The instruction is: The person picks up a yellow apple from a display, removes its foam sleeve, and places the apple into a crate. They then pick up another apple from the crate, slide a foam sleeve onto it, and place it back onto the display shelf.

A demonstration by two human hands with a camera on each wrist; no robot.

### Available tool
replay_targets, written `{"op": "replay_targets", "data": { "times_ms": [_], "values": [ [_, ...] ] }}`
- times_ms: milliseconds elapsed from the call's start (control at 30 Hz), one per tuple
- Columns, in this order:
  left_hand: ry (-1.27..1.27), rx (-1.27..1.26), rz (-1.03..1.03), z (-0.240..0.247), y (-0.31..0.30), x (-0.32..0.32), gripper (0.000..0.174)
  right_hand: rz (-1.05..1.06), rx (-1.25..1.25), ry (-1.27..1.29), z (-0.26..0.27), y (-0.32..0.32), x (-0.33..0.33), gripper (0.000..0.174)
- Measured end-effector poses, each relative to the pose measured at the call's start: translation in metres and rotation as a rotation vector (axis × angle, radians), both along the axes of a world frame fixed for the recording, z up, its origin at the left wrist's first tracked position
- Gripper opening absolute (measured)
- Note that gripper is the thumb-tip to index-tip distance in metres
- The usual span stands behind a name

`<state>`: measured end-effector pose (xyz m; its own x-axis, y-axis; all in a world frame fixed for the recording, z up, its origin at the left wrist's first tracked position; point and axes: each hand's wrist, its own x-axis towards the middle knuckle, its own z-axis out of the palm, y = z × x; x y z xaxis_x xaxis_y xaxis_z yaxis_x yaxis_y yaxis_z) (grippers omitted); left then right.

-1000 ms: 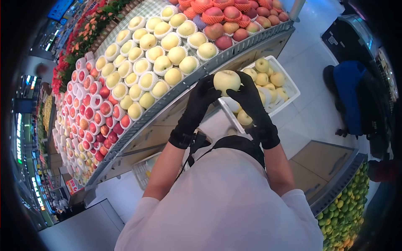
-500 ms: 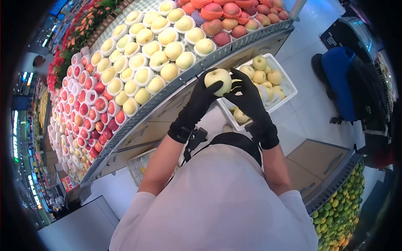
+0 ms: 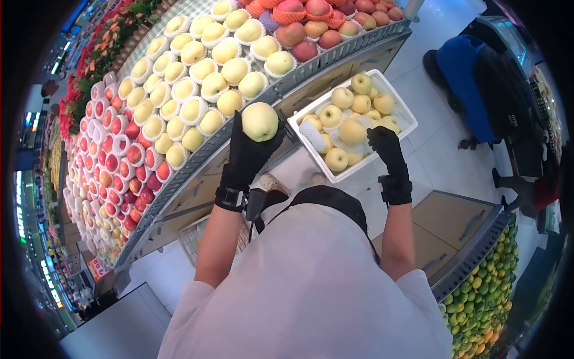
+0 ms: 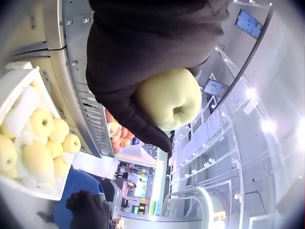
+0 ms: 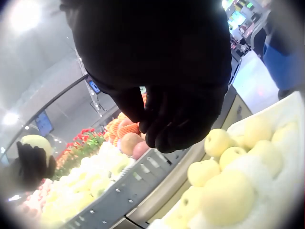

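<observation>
The left hand (image 3: pixel 248 149), in a black glove, grasps a yellow fruit (image 3: pixel 259 121) from below, with fingers and thumb curled up round its lower half. In the left wrist view the glove wraps one side of the fruit and its dimpled end faces the camera. The fruit is held up in the air just in front of the metal rail (image 3: pixel 311 81) that edges the sloping display, close to the front row of shelved yellow fruits (image 3: pixel 197 90), which sit in white foam nets.

The right hand (image 3: pixel 385 143), also gloved, hangs over the near side of a white crate (image 3: pixel 400 102) filled with more loose fruit of the same kind. Its fingers droop, loosely curled. In the right wrist view they are dark and blurred, but they seem to hold nothing.

The two hands are well apart, with the crate's left corner between them. Further left on the display lie rows of red apples (image 3: pixel 128 155). A bin of green citrus (image 3: pixel 484 299) stands at the lower right.
</observation>
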<state>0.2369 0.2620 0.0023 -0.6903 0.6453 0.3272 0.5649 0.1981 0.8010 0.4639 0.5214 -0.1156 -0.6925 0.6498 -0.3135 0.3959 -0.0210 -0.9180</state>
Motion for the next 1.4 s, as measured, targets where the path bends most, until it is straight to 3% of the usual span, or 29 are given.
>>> {"op": "replay_targets", "data": {
  "times_ms": [67, 133, 200, 267, 333, 367, 400, 467, 500, 567, 667, 733, 867, 933, 1000, 1067, 1100, 1167, 1267, 1333, 1400],
  "values": [
    [-0.022, -0.079, 0.010, 0.001, -0.011, 0.001, 0.048, 0.047, -0.013, -0.011, -0.014, -0.001, 0.000, 0.026],
    [0.053, -0.189, 0.084, -0.003, -0.023, 0.000, 0.045, 0.032, 0.017, 0.203, 0.018, -0.030, -0.008, 0.027],
    [-0.120, -0.171, 0.119, -0.005, -0.034, -0.001, 0.052, 0.041, 0.119, 0.363, 0.016, -0.046, -0.023, 0.027],
    [-0.292, -0.137, 0.164, 0.007, -0.040, 0.003, 0.051, 0.082, 0.190, 0.413, -0.020, -0.053, -0.043, 0.029],
    [-0.711, 0.147, 0.137, -0.025, -0.063, -0.008, 0.045, 0.124, 0.154, 0.403, -0.047, -0.058, -0.058, 0.035],
    [-0.727, 0.168, 0.145, -0.030, -0.069, -0.010, 0.042, 0.145, 0.159, 0.434, -0.069, -0.059, -0.068, 0.037],
    [-0.743, 0.189, 0.153, -0.035, -0.075, -0.011, 0.040, 0.220, 0.293, 0.307, -0.087, -0.058, -0.078, 0.040],
    [-0.396, -0.020, 0.224, -0.030, -0.079, -0.004, 0.035, 0.376, 0.582, 0.067, -0.122, -0.054, -0.099, 0.046],
    [-0.243, -0.219, 0.203, -0.024, -0.084, -0.004, 0.042, 0.427, 0.579, -0.027, -0.124, -0.054, -0.108, 0.046],
    [-0.649, 0.133, 0.187, -0.022, -0.093, -0.002, 0.049, 0.498, 0.546, -0.167, -0.137, -0.059, -0.112, 0.047],
    [-1.030, 0.468, 0.068, -0.029, -0.113, -0.009, 0.065, 0.468, 0.623, -0.213, -0.181, -0.059, -0.115, 0.034],
    [-1.267, 0.741, 0.017, -0.036, -0.121, -0.012, 0.068, 0.454, 0.653, -0.193, -0.171, -0.059, -0.113, 0.031],
    [-1.407, 0.971, -0.077, -0.043, -0.126, -0.017, 0.057, 0.423, 0.544, -0.164, -0.138, -0.049, -0.114, 0.035],
    [-1.552, 1.095, -0.068, -0.040, -0.127, -0.020, 0.066, 0.395, 0.562, -0.118, -0.136, -0.041, -0.115, 0.038],
    [-1.598, 1.079, -0.067, -0.049, -0.133, -0.028, 0.074, 0.317, 0.433, -0.060, -0.135, -0.036, -0.114, 0.038],
    [-1.723, 1.130, -0.110, -0.059, -0.140, -0.039, 0.074, 0.252, 0.337, -0.050, -0.100, -0.040, -0.121, 0.034],
    [-1.529, 0.973, -0.055, -0.051, -0.135, -0.042, 0.074, 0.234, 0.250, -0.093, -0.058, -0.048, -0.128, 0.032],
    [-1.546, 0.972, -0.095, -0.053, -0.136, -0.059, 0.074, 0.206, 0.011, -0.114, -0.011, -0.055, -0.138, 0.033],
    [-1.578, 0.960, -0.117, -0.053, -0.136, -0.080, 0.077, 0.212, 0.188, 0.178, -0.011, -0.062, -0.154, 0.035],
    [-1.519, 0.864, -0.108, -0.047, -0.137, -0.093, 0.078, 0.264, 0.172, 0.164, 0.021, -0.075, -0.170, 0.038],
    [-1.413, 0.782, -0.136, -0.045, -0.137, -0.106, 0.068, 0.330, 0.124, 0.177, 0.037, -0.084, -0.182, 0.040]
  ]
}}
